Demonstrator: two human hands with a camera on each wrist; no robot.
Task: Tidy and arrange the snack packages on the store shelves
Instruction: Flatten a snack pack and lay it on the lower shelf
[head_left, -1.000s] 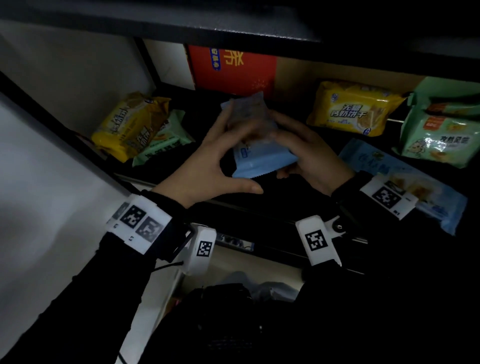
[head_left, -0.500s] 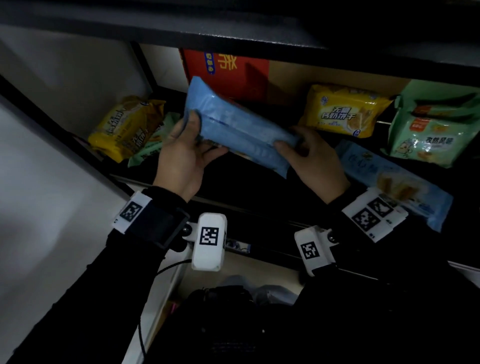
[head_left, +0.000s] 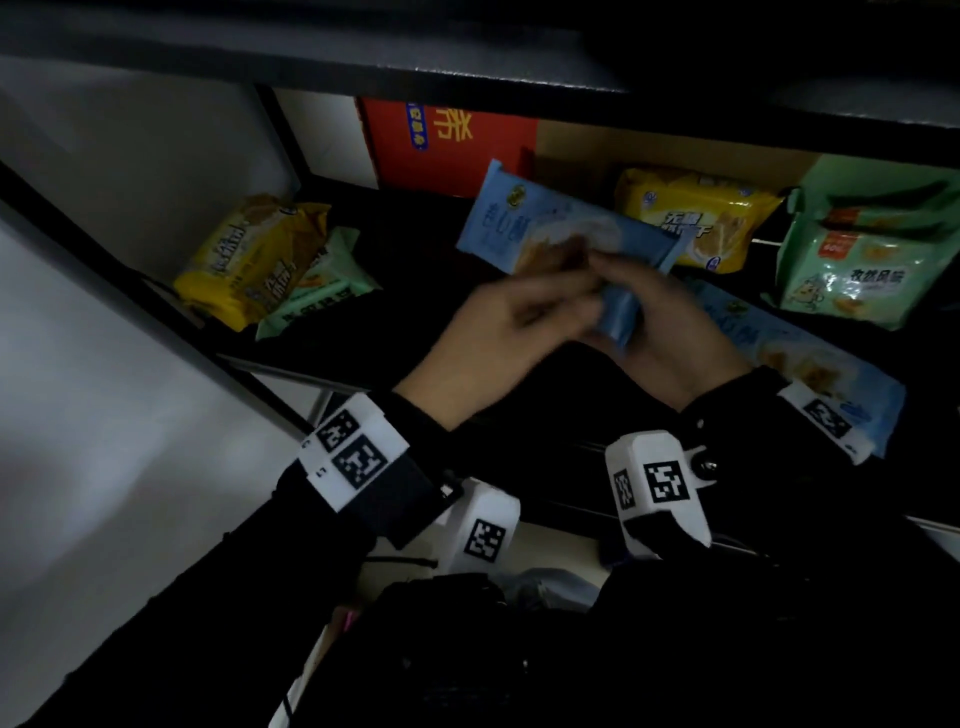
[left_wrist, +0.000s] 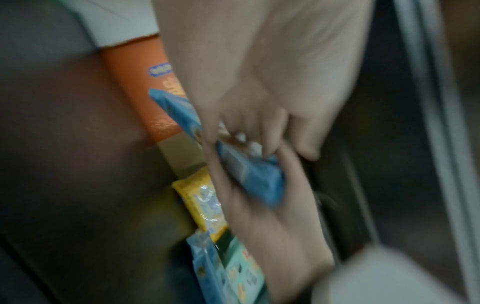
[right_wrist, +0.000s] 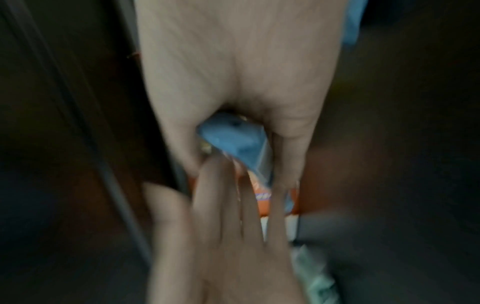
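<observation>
Mid-arranging: at frame centre, above the shelf (head_left: 405, 322), the right hand (head_left: 670, 332) gripped the near end of the blue package (head_left: 561, 228), fingers curled round it, while the left hand (head_left: 498, 332) pinched beside. Next, I judged, lay it flat. Half a second earlier its plain back faced up; now print showed.

Blurred: both hands meet on a blue snack packet (left_wrist: 255, 176), the left hand's fingers (left_wrist: 249, 131) curled over its top; a yellow packet (left_wrist: 202, 202) lies below them.
</observation>
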